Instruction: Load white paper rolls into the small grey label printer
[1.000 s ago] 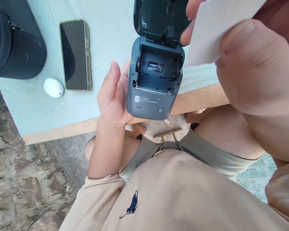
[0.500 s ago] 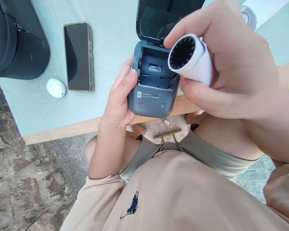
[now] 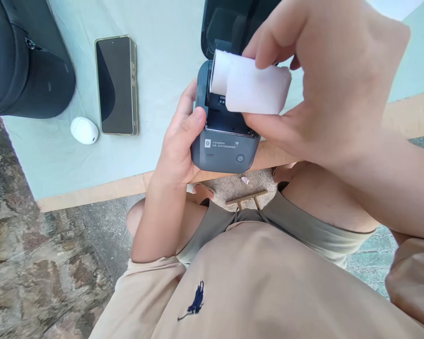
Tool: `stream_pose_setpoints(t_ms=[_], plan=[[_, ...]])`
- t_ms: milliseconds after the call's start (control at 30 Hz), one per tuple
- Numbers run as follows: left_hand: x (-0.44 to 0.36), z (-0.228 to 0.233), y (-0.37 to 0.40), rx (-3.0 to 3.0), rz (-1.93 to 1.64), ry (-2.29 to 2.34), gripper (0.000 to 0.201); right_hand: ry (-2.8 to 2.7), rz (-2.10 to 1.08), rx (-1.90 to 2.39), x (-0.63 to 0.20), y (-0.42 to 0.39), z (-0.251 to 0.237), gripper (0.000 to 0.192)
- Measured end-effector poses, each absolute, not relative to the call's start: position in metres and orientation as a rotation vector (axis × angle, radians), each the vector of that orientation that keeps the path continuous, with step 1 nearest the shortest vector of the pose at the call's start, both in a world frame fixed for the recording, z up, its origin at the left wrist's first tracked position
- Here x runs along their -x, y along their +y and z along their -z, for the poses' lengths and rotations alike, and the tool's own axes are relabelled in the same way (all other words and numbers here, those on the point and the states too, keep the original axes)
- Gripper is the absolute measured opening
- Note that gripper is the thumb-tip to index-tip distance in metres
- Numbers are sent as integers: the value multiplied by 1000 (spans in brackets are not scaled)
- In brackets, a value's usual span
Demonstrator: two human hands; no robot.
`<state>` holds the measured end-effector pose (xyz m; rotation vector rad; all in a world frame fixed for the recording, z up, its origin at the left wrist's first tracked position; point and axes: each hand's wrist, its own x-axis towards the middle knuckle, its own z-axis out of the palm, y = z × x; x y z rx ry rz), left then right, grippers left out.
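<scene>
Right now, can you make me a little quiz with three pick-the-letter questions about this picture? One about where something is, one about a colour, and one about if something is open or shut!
1. Where does the phone lie?
A. on the green cloth
B. on the stone floor
C. inside the printer

2. What colour is the paper roll in the right hand?
A. red
B. white
C. black

3. How is the lid of the printer that the left hand holds?
A. shut
B. taken off
C. open

Answers: 1 A, the cloth shows all round it. 2 B, the roll is plain white. 3 C, the lid stands up behind the open bay.
</scene>
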<state>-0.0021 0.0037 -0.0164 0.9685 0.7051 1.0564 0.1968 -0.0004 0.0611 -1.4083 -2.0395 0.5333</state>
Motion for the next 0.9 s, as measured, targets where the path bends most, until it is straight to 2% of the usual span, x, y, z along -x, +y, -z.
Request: stream_pose_setpoints(t_ms=[100,200,400,500,567,700,800,900], plan=[[0,10,-1,-960,-1054,735,44,-2279,-281,1648,-187,0,-76,36],[-2,-3,-8,-944,-1027,735,37,-2379,-239,1597,-184,2,-76,27],[-5,-15,-13,-863,-983,718,28,-2335,-86,1513,-194,-1,-61,45],[-2,3,-6,-880,-1017,692,37,-2303,61,1106,-197,-9,-51,34],[0,17,0,-1002,-1134,505,57,-2288,118,869,-195,-15,-43,25],[3,27,1,-1102,-1089,634,55,-2220,36,806,-189,-20,-32,29],[3,22,-3,-1133,-1106,726,67,-2146,-30,782,-194,-16,-36,21],[2,18,-4,-1133,-1068,795,77,-2095,-416,997,-208,-8,-47,23]])
